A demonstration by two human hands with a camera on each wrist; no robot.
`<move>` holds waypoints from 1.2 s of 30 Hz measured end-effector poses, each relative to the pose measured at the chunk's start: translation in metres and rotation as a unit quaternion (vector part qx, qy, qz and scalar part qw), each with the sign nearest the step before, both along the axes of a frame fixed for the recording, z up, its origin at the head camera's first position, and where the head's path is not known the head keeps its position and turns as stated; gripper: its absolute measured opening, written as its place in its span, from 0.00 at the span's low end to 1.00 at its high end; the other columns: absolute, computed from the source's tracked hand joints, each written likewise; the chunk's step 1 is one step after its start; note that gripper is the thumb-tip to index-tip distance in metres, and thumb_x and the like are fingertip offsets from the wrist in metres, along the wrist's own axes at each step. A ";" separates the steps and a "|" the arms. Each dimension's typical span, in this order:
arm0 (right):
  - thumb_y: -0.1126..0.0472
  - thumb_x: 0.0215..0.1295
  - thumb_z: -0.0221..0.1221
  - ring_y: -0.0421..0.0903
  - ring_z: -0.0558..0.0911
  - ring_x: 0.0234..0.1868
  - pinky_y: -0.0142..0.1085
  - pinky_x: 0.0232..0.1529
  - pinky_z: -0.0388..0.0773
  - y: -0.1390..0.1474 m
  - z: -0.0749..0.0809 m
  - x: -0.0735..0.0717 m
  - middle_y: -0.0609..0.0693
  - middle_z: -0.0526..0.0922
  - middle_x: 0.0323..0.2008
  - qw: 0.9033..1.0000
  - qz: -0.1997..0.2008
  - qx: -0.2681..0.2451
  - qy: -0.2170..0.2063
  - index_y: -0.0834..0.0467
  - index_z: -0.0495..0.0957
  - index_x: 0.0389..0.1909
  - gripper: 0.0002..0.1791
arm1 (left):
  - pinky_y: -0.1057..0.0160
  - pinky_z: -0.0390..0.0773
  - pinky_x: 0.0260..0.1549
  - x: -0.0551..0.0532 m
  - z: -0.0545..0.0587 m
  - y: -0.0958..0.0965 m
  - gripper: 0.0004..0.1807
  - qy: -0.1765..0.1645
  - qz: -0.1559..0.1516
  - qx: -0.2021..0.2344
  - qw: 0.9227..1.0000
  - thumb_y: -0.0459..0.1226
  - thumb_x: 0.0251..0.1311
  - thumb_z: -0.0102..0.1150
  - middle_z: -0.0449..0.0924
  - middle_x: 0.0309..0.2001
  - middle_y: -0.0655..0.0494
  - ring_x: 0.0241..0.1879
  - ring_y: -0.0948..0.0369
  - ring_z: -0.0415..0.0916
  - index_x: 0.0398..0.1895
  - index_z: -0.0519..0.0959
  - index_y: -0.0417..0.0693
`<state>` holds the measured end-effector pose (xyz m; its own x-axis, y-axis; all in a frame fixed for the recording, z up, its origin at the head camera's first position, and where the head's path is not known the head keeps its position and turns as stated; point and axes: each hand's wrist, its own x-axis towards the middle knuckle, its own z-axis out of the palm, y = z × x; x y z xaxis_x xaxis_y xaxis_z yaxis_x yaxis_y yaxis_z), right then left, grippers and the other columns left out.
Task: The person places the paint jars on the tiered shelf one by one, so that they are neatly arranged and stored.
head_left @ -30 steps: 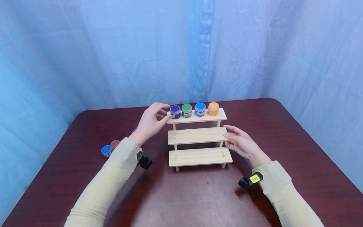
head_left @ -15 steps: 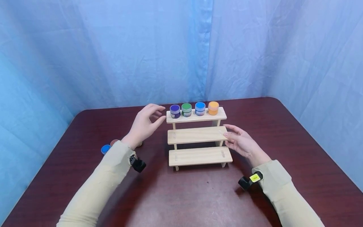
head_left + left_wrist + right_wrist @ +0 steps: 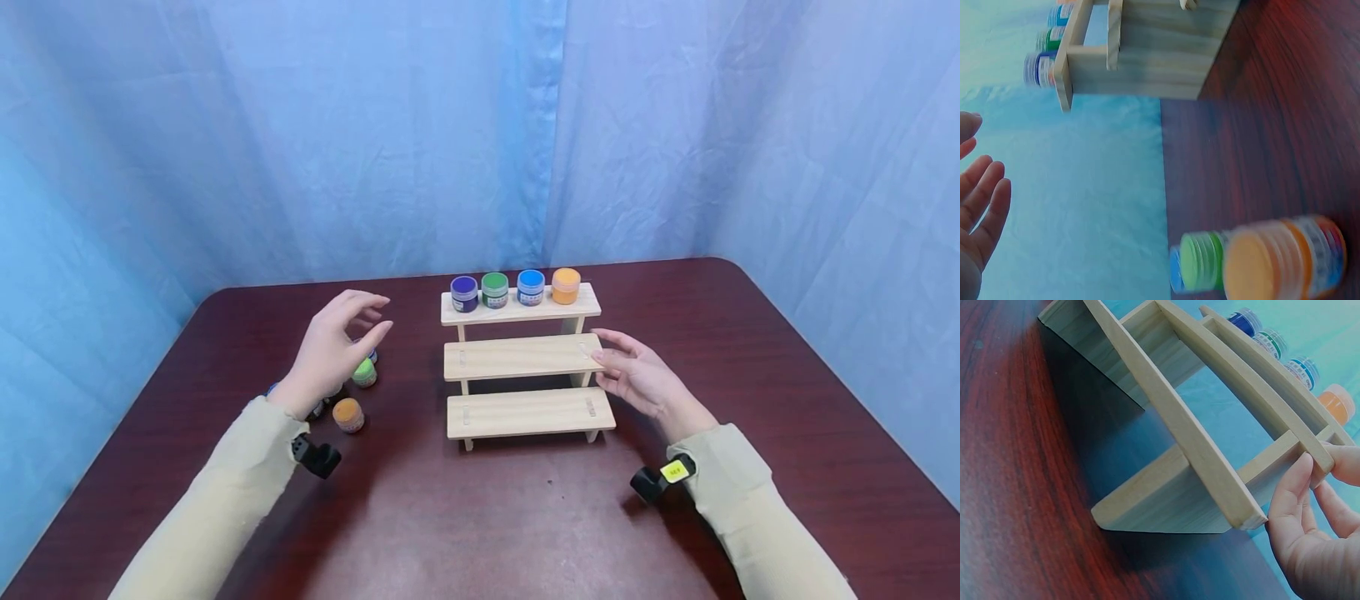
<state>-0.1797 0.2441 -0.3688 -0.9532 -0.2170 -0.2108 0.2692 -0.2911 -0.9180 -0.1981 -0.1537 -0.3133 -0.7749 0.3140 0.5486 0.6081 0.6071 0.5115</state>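
A three-step wooden display stand (image 3: 517, 358) stands on the table. My right hand (image 3: 641, 379) pinches the right end of its middle step, thumb and fingers around the board (image 3: 1319, 459) in the right wrist view. Along the top step sit a purple paint jar (image 3: 464, 297), a green one (image 3: 495, 292), a blue one (image 3: 531, 289) and a yellow-orange one (image 3: 566, 287). Left of the stand, my left hand (image 3: 326, 350) hovers with nothing in its relaxed fingers. Near it are an orange jar (image 3: 348, 415) and a light green jar (image 3: 364, 373); the hand partly hides others.
The dark reddish table (image 3: 510, 517) spreads around the stand, with light blue curtains (image 3: 375, 150) behind and at both sides. In the left wrist view, the orange jar (image 3: 1254, 265) overlaps the light green jar (image 3: 1197, 262).
My left hand has drawn away from the purple jar, moving left and toward me above the loose jars. Orange and light green jars have come into sight. The right hand keeps its place.
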 end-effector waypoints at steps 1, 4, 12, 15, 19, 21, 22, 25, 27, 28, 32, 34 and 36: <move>0.68 0.68 0.52 0.36 0.78 0.31 0.26 0.34 0.77 0.000 0.000 0.000 0.45 0.78 0.33 1.000 0.000 0.001 0.000 0.53 0.64 0.57 0.19 | 0.57 0.81 0.42 0.001 -0.001 -0.004 0.17 0.000 0.003 0.001 1.000 0.31 0.58 0.62 0.77 0.48 0.46 0.42 0.56 0.77 0.52 0.77 0.41; 0.68 0.68 0.51 0.36 0.78 0.31 0.26 0.34 0.77 0.000 0.000 0.000 0.44 0.78 0.33 1.000 0.000 0.002 0.000 0.54 0.63 0.58 0.19 | 0.57 0.81 0.42 0.003 -0.003 -0.015 0.17 -0.002 0.015 0.003 1.000 0.31 0.58 0.62 0.77 0.48 0.46 0.42 0.56 0.77 0.52 0.77 0.41; 0.69 0.68 0.51 0.36 0.77 0.31 0.26 0.34 0.77 0.001 -0.001 0.000 0.44 0.78 0.32 1.000 -0.003 -0.004 -0.003 0.56 0.61 0.60 0.21 | 0.53 0.80 0.42 0.010 -0.007 -0.043 0.18 -0.026 0.061 0.002 0.998 0.31 0.59 0.61 0.76 0.48 0.45 0.43 0.54 0.76 0.53 0.76 0.40; 0.69 0.68 0.51 0.36 0.77 0.31 0.26 0.34 0.77 0.001 -0.001 -0.001 0.44 0.78 0.32 1.000 -0.003 -0.005 -0.001 0.55 0.62 0.59 0.20 | 0.51 0.78 0.45 0.014 -0.007 -0.053 0.20 -0.055 0.078 -0.003 0.995 0.34 0.61 0.60 0.75 0.49 0.45 0.45 0.52 0.75 0.56 0.74 0.41; 0.69 0.69 0.50 0.36 0.77 0.31 0.26 0.34 0.77 0.000 -0.001 -0.001 0.44 0.78 0.32 1.000 -0.003 -0.002 -0.001 0.54 0.62 0.58 0.19 | 0.47 0.74 0.50 0.019 -0.011 -0.067 0.23 -0.084 0.093 -0.011 0.992 0.36 0.61 0.60 0.73 0.52 0.43 0.50 0.48 0.73 0.59 0.71 0.40; 0.69 0.69 0.50 0.36 0.77 0.31 0.26 0.34 0.77 0.000 -0.001 0.000 0.44 0.78 0.32 1.000 -0.002 0.000 0.000 0.54 0.62 0.58 0.19 | 0.44 0.72 0.53 0.020 -0.015 -0.074 0.24 -0.092 0.101 -0.016 0.990 0.37 0.61 0.60 0.72 0.53 0.41 0.51 0.47 0.72 0.60 0.71 0.39; 0.69 0.69 0.49 0.36 0.77 0.31 0.26 0.34 0.76 0.000 -0.001 0.000 0.43 0.78 0.32 1.000 -0.003 0.003 0.000 0.54 0.62 0.58 0.19 | 0.43 0.71 0.53 0.020 -0.017 -0.077 0.25 -0.095 0.107 -0.020 0.990 0.38 0.61 0.60 0.72 0.54 0.41 0.52 0.46 0.71 0.60 0.70 0.38; 0.69 0.69 0.49 0.36 0.77 0.31 0.26 0.34 0.76 -0.001 -0.001 0.000 0.43 0.77 0.32 1.000 -0.004 0.008 0.001 0.54 0.62 0.58 0.19 | 0.40 0.69 0.55 0.023 -0.022 -0.086 0.27 -0.115 0.126 -0.032 0.985 0.42 0.62 0.59 0.70 0.56 0.39 0.54 0.44 0.69 0.62 0.69 0.39; 0.69 0.69 0.49 0.35 0.77 0.31 0.26 0.35 0.76 -0.001 -0.001 0.001 0.43 0.77 0.32 1.000 -0.004 0.011 0.001 0.55 0.62 0.59 0.19 | 0.38 0.68 0.55 0.026 -0.024 -0.091 0.29 -0.128 0.136 -0.038 0.982 0.45 0.63 0.58 0.69 0.57 0.37 0.56 0.42 0.67 0.63 0.68 0.39; 0.69 0.69 0.49 0.35 0.77 0.31 0.26 0.35 0.76 -0.001 -0.001 0.000 0.43 0.77 0.32 1.000 -0.004 0.013 0.000 0.55 0.61 0.60 0.20 | 0.37 0.67 0.56 0.027 -0.025 -0.094 0.29 -0.132 0.140 -0.041 0.980 0.45 0.63 0.58 0.68 0.58 0.37 0.56 0.41 0.66 0.63 0.67 0.38; 0.69 0.69 0.49 0.35 0.77 0.31 0.26 0.35 0.76 -0.001 0.000 0.000 0.43 0.77 0.32 1.000 -0.004 0.011 0.001 0.57 0.58 0.63 0.23 | 0.37 0.67 0.55 0.029 -0.032 -0.102 0.29 -0.135 0.144 -0.040 0.979 0.43 0.63 0.58 0.68 0.58 0.35 0.56 0.40 0.66 0.63 0.67 0.36; 0.68 0.69 0.50 0.35 0.77 0.31 0.26 0.35 0.76 -0.001 0.000 0.001 0.43 0.77 0.33 1.000 -0.004 0.012 0.002 0.57 0.58 0.63 0.23 | 0.37 0.68 0.55 0.029 -0.036 -0.106 0.29 -0.137 0.148 -0.037 0.979 0.42 0.63 0.58 0.68 0.57 0.34 0.56 0.40 0.66 0.62 0.67 0.35; 0.68 0.69 0.50 0.35 0.77 0.31 0.26 0.35 0.76 -0.001 0.000 0.001 0.43 0.77 0.33 1.000 -0.004 0.013 0.003 0.57 0.59 0.63 0.23 | 0.36 0.68 0.54 0.029 -0.040 -0.110 0.29 -0.145 0.152 -0.031 0.977 0.42 0.63 0.58 0.67 0.57 0.33 0.56 0.39 0.66 0.62 0.67 0.35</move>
